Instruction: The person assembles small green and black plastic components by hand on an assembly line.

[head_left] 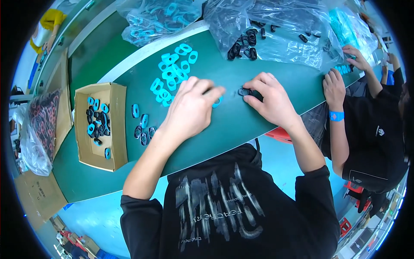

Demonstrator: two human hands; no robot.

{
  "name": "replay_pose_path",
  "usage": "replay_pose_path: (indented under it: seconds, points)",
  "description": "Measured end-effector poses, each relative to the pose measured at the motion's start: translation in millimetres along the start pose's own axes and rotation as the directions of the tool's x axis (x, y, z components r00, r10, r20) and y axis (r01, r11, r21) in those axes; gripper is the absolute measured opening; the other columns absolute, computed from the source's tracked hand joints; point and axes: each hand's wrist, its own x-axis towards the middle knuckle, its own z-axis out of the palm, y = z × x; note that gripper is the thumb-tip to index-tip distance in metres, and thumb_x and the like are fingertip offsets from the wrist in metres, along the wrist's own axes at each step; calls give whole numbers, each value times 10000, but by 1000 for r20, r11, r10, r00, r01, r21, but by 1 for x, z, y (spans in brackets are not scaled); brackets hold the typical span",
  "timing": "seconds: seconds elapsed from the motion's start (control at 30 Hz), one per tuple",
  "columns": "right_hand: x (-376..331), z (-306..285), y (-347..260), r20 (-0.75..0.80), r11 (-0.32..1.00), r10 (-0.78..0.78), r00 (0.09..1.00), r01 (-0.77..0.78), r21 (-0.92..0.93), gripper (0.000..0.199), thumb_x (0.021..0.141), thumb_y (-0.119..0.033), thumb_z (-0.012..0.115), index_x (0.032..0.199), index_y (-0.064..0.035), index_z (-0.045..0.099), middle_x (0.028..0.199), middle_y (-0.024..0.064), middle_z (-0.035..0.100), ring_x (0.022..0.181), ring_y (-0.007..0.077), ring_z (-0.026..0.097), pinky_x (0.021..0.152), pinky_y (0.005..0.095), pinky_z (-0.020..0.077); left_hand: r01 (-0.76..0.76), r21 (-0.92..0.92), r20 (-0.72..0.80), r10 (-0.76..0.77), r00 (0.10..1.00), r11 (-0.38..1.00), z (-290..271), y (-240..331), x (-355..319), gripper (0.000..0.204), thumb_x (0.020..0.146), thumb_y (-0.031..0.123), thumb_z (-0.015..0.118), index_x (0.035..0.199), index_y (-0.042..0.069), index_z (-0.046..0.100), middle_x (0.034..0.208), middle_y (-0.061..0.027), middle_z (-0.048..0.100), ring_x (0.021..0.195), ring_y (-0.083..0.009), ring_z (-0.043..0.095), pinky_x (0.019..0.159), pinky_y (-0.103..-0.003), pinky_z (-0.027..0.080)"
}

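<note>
Pressing black ring w/ R hand

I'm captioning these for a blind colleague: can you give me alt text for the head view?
At a green table, the right hand pinches a black ring while the left hand lies over a blue ring. Blue rings sit ahead, a cardboard box of rings to the left, a co-worker's hands to the right.

Green table spans my view. Left: open cardboard box holding mixed black and blue rings. Just beside box, few assembled rings on table. Far edge: clear bags of black and blue parts. At my right I see co-worker in black, blue wristband.
</note>
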Motion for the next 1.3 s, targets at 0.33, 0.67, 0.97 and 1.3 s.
replay_pose_path:
  seconds: [0.33, 0.67, 0.97, 1.3]
  points:
    - [3, 10, -36, 12, 984, 17, 1000, -19, 176, 239, 813, -92, 781, 1031, -29, 707, 915, 94, 631, 908, 268, 632, 780, 381, 530, 64, 14, 166, -65, 984, 998, -10, -10, -12, 341, 752, 145, 818, 1039, 10, 694, 1015, -126, 601, 1011, -330, 557, 896, -434, 481]
    - [17, 35, -49, 101, 987, -110, 989, 96, 131, 236, 798, -79, 776, 1022, -42, 712, 952, 84, 618, 926, 289, 593, 823, 402, 503, 222, 4, -47, -222, 974, 975, -41, 5, -69, 380, 737, 92, 830, 1095, 52, 707, 1172, -98, 623, 1142, -344, 538, 958, -453, 481]
    - [44, 20, -49, 94, 969, -219, 971, 205, 137, 268, 808, -87, 769, 1062, -41, 697, 941, 98, 606, 915, 293, 597, 821, 408, 502, 243, -47, -95, -247, 964, 969, -47, -10, -85, 320, 739, 64, 812, 1042, 30, 715, 1167, -107, 630, 1125, -351, 550, 970, -453, 474]
    - [-10, 8, -32, -4, 992, 99, 995, -99, -75, 396, 734, -151, 847, 1042, -22, 634, 708, 90, 541, 702, 288, 559, 655, 427, 464, 149, -186, -120, -173, 978, 971, 15, 30, -45, 354, 832, 120, 711, 1146, -24, 638, 1098, -173, 589, 1094, -352, 532, 943, -460, 448]
